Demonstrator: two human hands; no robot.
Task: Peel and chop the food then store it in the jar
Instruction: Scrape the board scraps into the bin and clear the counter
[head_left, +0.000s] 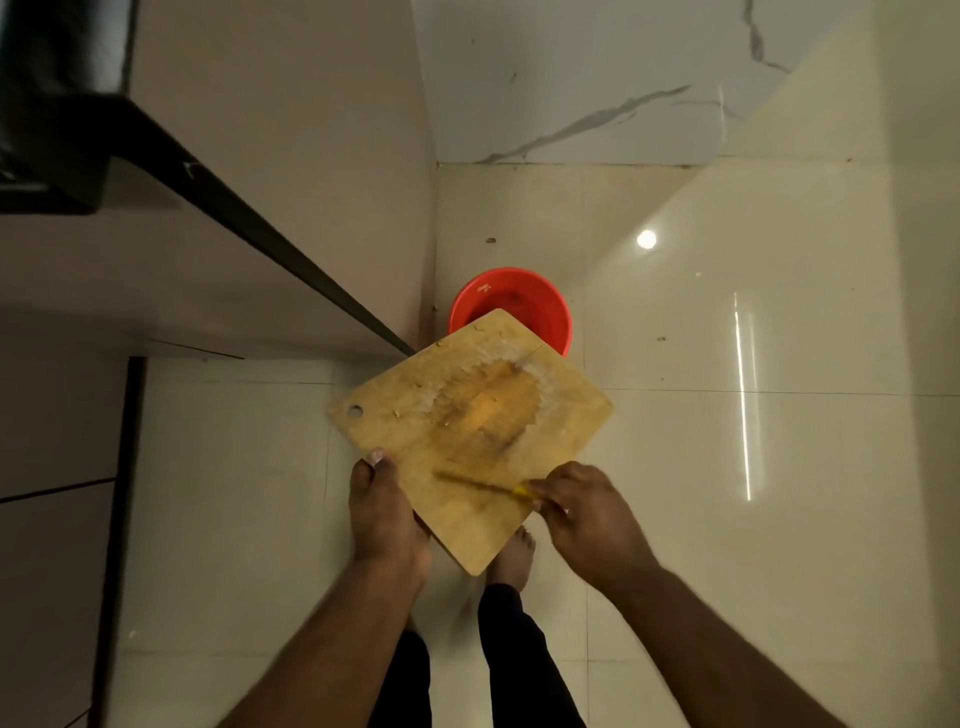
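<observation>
glossy cream floor tiles (727, 467), marble-veined wall (597, 78), dark counter edge (249, 218) at left, ceiling-light glare (646, 239).

We cannot see the near part of the red bucket (511, 306), hidden behind the wooden cutting board (470, 431); the knife (480, 486) blade is blurred.

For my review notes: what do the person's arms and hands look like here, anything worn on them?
Both forearms are bare, with no sleeves in view. The left hand and right hand show no gloves, rings, watch or bracelets. Motion blur softens the forearms' edges.
</observation>
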